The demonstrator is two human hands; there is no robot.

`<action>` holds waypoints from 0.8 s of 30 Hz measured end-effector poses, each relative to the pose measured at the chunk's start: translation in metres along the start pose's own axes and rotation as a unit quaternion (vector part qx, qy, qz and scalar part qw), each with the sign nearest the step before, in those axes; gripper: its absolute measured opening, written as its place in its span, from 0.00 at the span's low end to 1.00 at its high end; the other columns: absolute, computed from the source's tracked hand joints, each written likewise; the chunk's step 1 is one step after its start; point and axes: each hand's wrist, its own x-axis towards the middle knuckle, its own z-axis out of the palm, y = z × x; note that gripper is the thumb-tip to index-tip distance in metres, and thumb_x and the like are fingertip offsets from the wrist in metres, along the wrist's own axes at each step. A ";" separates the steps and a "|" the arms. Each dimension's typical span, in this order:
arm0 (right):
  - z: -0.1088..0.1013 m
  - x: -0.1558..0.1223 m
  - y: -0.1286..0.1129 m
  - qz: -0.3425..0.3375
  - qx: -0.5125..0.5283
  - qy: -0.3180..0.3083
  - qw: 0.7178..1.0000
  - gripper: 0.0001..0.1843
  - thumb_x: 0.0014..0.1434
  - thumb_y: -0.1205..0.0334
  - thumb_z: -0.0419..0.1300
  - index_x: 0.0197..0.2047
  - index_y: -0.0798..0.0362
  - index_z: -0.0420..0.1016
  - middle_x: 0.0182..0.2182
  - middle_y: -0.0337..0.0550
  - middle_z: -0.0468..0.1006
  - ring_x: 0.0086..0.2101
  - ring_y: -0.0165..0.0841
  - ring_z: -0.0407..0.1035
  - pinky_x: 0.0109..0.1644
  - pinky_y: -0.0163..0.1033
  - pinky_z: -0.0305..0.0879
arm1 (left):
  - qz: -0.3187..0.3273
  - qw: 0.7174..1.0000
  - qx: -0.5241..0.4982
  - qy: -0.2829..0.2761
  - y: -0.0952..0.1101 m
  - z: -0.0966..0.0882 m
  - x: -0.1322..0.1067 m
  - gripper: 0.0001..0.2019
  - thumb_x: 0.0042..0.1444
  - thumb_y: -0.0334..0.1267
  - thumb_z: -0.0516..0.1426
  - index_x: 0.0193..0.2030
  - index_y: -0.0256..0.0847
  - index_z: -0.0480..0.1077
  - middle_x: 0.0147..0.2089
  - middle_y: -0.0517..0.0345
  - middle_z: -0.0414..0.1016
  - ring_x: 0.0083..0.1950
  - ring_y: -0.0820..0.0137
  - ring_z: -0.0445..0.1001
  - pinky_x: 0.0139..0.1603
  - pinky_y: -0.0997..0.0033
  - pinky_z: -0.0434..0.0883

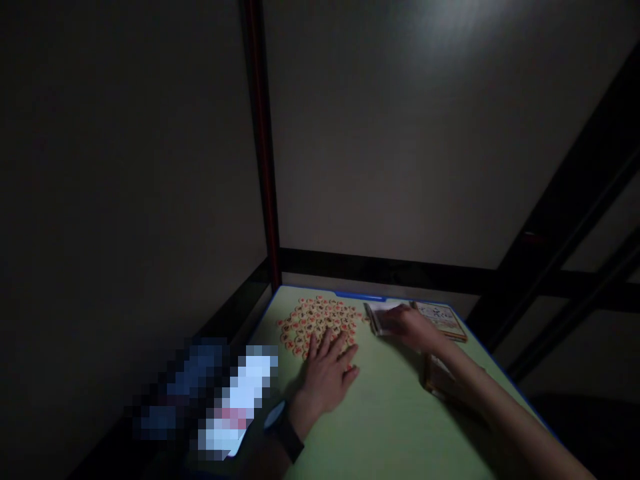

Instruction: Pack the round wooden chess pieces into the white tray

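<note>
Many round xiangqi pieces (311,315) with red and dark characters lie in a loose patch at the far left of a pale green tabletop (370,427). My left hand (327,373), with a watch on its wrist, lies flat with spread fingers over the near edge of the pieces. To the right, my right hand (419,329) reaches across to a shallow whitish box (379,309), its fingers bent down over it. Shadow hides the fingertips, so what they grip cannot be made out. Beside that hand lies a flat printed board or lid (443,321) with a brown edge.
Another brown-edged box or panel (445,381) lies partly under my right forearm. A lit, blurred-out screen (240,400) is by the table's left edge. The table's blue rim (360,296) stands close to the dim walls. Dark diagonal bars (565,200) rise at right.
</note>
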 end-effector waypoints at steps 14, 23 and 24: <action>0.011 -0.019 -0.002 0.079 -0.068 0.035 0.994 0.11 0.62 0.67 0.59 0.43 0.53 0.83 0.45 0.52 0.82 0.44 0.42 0.76 0.46 0.39 0.68 | 0.009 0.998 0.055 0.033 -0.007 0.001 0.002 0.23 0.67 0.54 0.47 0.66 0.56 0.64 0.70 0.60 0.64 0.72 0.56 0.58 0.72 0.42 0.54; -0.002 -0.069 -0.046 -0.013 -0.035 0.141 0.989 0.12 0.65 0.66 0.56 0.44 0.54 0.81 0.42 0.51 0.81 0.41 0.40 0.74 0.46 0.40 0.69 | 0.014 0.998 0.057 0.014 -0.011 0.004 0.008 0.25 0.68 0.54 0.46 0.68 0.54 0.63 0.70 0.57 0.65 0.71 0.57 0.59 0.72 0.46 0.55; 0.001 -0.082 -0.057 -0.043 -0.021 0.154 0.987 0.12 0.65 0.65 0.55 0.43 0.53 0.81 0.41 0.51 0.80 0.40 0.39 0.73 0.44 0.40 0.69 | 0.016 0.998 0.057 0.013 -0.012 0.005 0.008 0.25 0.68 0.54 0.46 0.68 0.54 0.63 0.70 0.56 0.64 0.72 0.57 0.59 0.72 0.46 0.55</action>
